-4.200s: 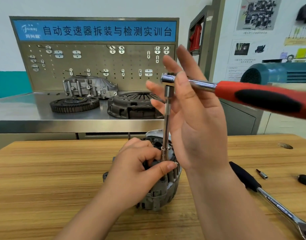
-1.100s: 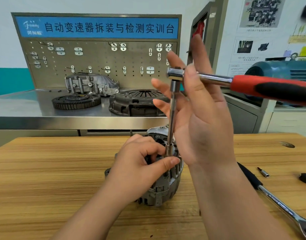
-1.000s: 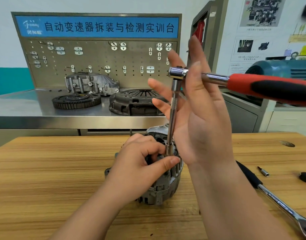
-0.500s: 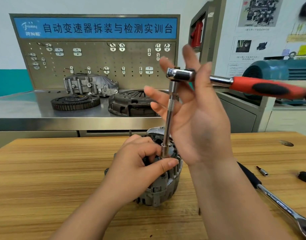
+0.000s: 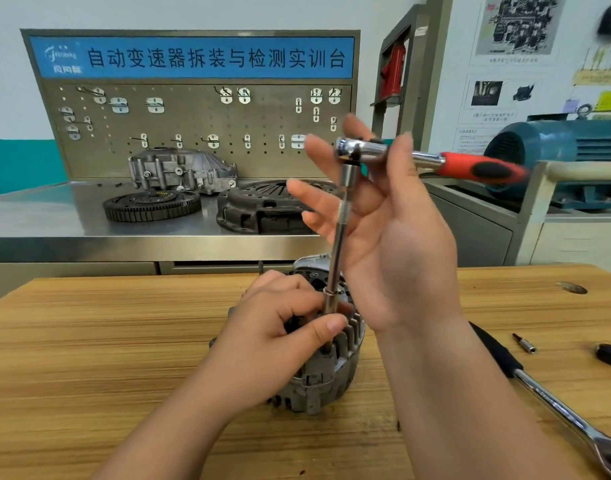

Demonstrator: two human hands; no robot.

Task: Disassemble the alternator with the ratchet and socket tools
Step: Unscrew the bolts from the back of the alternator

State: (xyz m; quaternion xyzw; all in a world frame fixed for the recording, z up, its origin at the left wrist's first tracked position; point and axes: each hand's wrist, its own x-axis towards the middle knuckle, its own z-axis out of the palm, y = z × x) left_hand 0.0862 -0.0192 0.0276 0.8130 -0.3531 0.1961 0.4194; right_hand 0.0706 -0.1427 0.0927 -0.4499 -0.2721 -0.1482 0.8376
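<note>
The job looks barely begun: the alternator (image 5: 331, 375), standing mid-tabletop (image 5: 89, 341) toward the far edge, appears to be in one piece, a ribbed, grimy grey housing with no part lifted off. The left hand (image 5: 280, 334) pinches the foot of the extension bar (image 5: 342, 220) onto it. The right hand (image 5: 394, 244), fingers splayed straight, steadies the ratchet (image 5: 366, 150) head between thumb and forefinger, so loosening and splitting the case seem still ahead.
</note>
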